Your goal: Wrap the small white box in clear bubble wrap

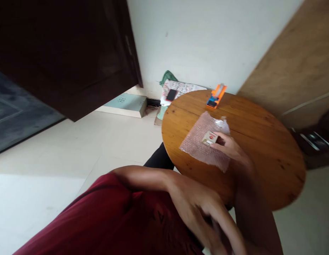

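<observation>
My right hand (229,144) reaches over the round wooden table, with thumb and fingers on either side of a small box (210,137). The box is pale, with a red round mark and some print. Beneath it lies a sheet of bubble wrap (196,140), spread flat on the tabletop. In front of my body, my left hand (200,205) hangs low near my right forearm. Its fingers are apart and slightly blurred, with no object visible in them. The fingertips run towards the bottom edge, so whether they touch the forearm cannot be made out.
An orange and blue item (216,96) stands near the far edge of the wooden table (265,141). Behind it, a dark flat object (171,94) lies on printed sheets by the wall. A pale green box (124,102) rests on the floor beside the dark door (74,53).
</observation>
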Motion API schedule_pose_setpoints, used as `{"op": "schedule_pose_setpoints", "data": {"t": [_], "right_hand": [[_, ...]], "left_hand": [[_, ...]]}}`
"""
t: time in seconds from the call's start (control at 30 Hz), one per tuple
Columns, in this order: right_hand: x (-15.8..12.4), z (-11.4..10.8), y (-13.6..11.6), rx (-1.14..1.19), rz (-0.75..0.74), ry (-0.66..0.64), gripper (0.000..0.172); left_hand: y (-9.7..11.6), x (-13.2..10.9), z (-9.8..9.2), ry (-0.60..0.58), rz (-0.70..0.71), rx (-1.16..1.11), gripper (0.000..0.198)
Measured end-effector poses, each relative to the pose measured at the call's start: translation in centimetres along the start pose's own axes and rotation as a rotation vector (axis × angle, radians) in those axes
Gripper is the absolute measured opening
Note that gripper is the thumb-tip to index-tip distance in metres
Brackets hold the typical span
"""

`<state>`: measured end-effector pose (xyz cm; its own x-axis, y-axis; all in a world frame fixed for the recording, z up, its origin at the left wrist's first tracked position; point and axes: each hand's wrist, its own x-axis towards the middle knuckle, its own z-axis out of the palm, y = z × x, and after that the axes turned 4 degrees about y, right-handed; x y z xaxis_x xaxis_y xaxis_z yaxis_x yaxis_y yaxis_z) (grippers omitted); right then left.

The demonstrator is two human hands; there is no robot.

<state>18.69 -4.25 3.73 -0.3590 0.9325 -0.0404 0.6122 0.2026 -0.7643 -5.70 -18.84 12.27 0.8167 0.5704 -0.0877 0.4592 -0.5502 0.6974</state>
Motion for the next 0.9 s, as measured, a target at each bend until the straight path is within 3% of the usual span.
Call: {"op": "schedule_pose_setpoints", "data": {"t": [0.03, 0.1, 0.13, 0.17, 0.3, 0.4, 0.57, 0.63, 0.9], "right_hand": [[0.0, 0.1, 0.0, 0.007, -0.026, 0.007, 0.053], [0.2, 0.2, 0.4, 0.005, -0.082, 0.017, 0.053], [0.3, 0.3, 0.7, 0.019, -0.097, 0.022, 0.052], [0.3, 0.4, 1.0, 0.059, -0.103, 0.010, 0.051], [0.4, 0.6, 1.9, 0.149, -0.087, -0.023, 0.049], [0.4, 0.6, 2.1, 0.115, -0.092, -0.015, 0.050], [0.5, 0.5, 1.7, 0.020, -0.106, 0.005, 0.045], [0.5, 0.6, 1.5, -0.004, -0.112, 0.013, 0.042], [0.5, 0.6, 1.4, -0.062, -0.106, 0.059, 0.041]], "left_hand": [[-0.8, 0.0, 0.2, 0.037, 0.057, 0.031, 0.026], [-3.2, 0.0, 0.6, 0.220, 0.068, 0.163, 0.031], [-4.6, 0.0, 0.9, 0.367, -0.005, 0.261, 0.030], [-6.0, 0.1, 1.2, 0.418, -0.082, 0.351, 0.032], [-9.7, 1.3, 2.9, 0.427, -0.166, 0.494, 0.045], [-10.4, 3.0, 3.9, 0.447, -0.169, 0.535, 0.043], [-10.6, 5.5, 4.6, 0.472, -0.145, 0.585, 0.018], [-10.9, 6.2, 4.7, 0.474, -0.148, 0.598, 0.018], [-11.1, 7.6, 3.0, 0.627, -0.098, 0.529, 0.017]]}}
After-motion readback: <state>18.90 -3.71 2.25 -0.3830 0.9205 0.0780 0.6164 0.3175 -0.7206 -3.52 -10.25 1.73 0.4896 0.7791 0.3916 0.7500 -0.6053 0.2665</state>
